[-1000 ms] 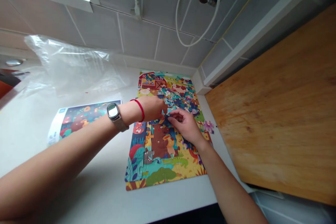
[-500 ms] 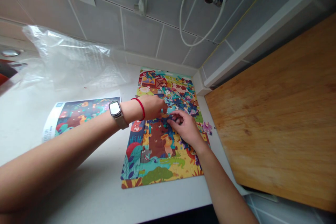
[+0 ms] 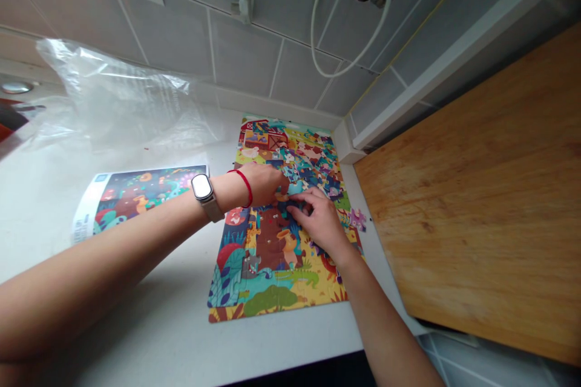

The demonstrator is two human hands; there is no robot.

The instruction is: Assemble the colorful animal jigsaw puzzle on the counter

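A colourful jigsaw puzzle (image 3: 272,299) lies on the white counter, its near part joined into a picture with a brown bear, a crocodile and a green bush. Loose puzzle pieces (image 3: 313,163) are heaped over its far part. My left hand (image 3: 265,184), with a watch and a red string at the wrist, bends over the puzzle's middle; its fingers are curled and their tips hidden. Just right of it, my right hand (image 3: 321,217) pinches a dark blue puzzle piece (image 3: 294,206) between thumb and fingers, low above the bear.
Left of the puzzle lies a printed picture sheet (image 3: 136,196) with a similar scene. Behind it is a crumpled clear plastic bag (image 3: 131,103). A purple puzzle piece (image 3: 357,219) sits off the puzzle's right edge, beside a wooden board (image 3: 476,193). A white cable (image 3: 318,54) hangs along the tiled wall.
My right hand has shifted very slightly left, its thumb and fingers still together at the dark blue piece. My left hand stays nearly in place.
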